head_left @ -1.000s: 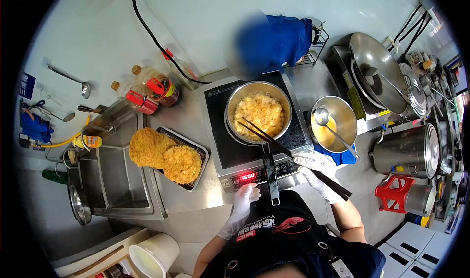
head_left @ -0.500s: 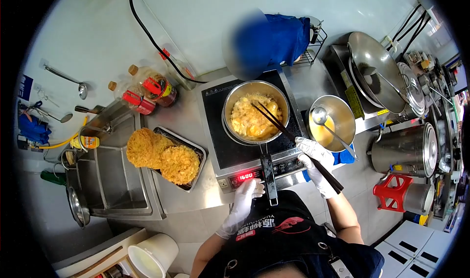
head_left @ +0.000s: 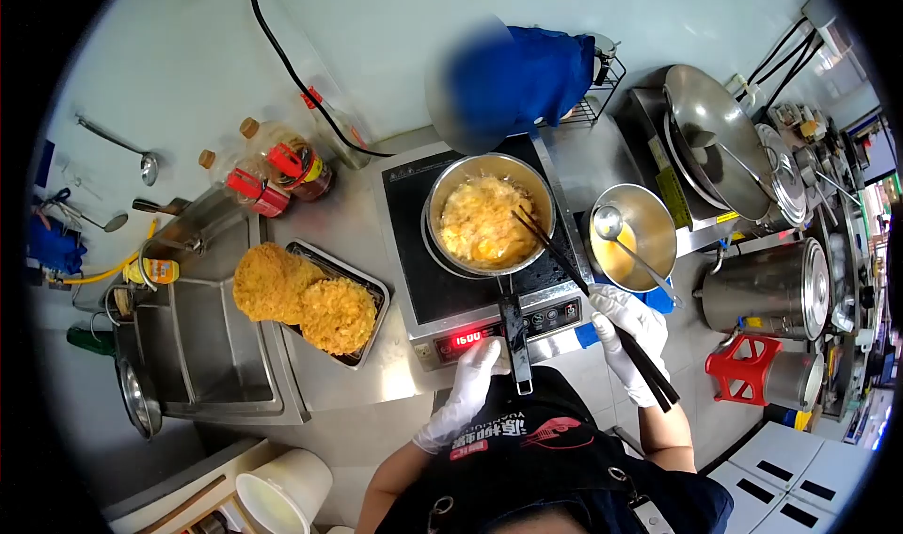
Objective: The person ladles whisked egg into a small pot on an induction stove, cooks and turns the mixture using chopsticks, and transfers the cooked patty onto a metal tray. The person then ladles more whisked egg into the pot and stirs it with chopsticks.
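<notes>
Wearing a white glove, my right hand [head_left: 635,332] grips long dark chopsticks [head_left: 564,259], whose tips are at the right side of the pot. The steel pot [head_left: 434,200] sits on the black induction cooktop [head_left: 406,270] and holds a golden, bubbling fried mass [head_left: 484,219]. Its black handle [head_left: 514,332] points toward me. My left hand [head_left: 468,383], also gloved, is beside the handle at the cooktop's lit front panel [head_left: 467,338], fingers loosely extended and partly hidden; nothing shows in it. Right of the cooktop, a steel bowl [head_left: 663,238] contains yellow liquid and a ladle [head_left: 649,269].
A black tray [head_left: 375,332] with golden fried cakes [head_left: 343,313] lies left of the cooktop, beside the sink [head_left: 226,308]. Bottles [head_left: 301,172] stand behind. A wok [head_left: 720,115] sits at right; a large stockpot [head_left: 767,287] and red stool [head_left: 743,367] are below.
My right hand has drawn back toward me and right, taking the chopstick tips from the middle of the food to the pot's right side. My left hand has shifted slightly.
</notes>
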A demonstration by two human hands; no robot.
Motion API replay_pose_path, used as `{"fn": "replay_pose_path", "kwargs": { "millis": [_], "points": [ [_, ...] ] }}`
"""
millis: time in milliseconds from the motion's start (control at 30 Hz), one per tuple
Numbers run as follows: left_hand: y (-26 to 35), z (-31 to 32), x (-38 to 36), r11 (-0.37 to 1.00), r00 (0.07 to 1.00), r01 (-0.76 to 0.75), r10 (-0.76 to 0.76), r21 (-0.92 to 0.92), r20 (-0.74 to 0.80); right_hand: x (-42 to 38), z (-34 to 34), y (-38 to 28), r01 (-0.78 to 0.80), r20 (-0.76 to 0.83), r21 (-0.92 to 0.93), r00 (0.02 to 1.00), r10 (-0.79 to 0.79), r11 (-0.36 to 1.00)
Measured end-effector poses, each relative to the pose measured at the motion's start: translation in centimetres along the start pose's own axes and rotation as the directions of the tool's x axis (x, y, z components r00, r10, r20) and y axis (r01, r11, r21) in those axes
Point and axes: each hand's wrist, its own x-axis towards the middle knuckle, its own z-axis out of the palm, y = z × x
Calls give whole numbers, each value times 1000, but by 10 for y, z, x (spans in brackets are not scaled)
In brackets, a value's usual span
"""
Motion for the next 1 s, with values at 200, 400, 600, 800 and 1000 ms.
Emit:
{"fn": "replay_pose_path", "kwargs": {
  "millis": [200, 400, 600, 800, 1000],
  "points": [
    [-9, -3, -2, 999, 998, 45, -44, 27, -38, 11, 8, -1, -2, 11, -24, 1000, 2, 1000],
    [-3, -3, -5, 999, 999, 37, -37, 22, -27, 12, 11, -2, -14, -5, -22, 1000, 14, 1000],
    [1, -3, -5, 999, 1000, 27, -27, 32, -10, 20, -17, -17, -131, -24, 95, 991, 134, 987],
    [0, -8, -3, 998, 998, 61, -61, 16, 2, 28, -41, -29, -190, 44, 229, 982, 185, 955],
    [2, -10, 0, 996, 996, 84, -84, 16, 13, 44, -27, -29, -213, 165, 146, 968, 189, 966]
  ]
}}
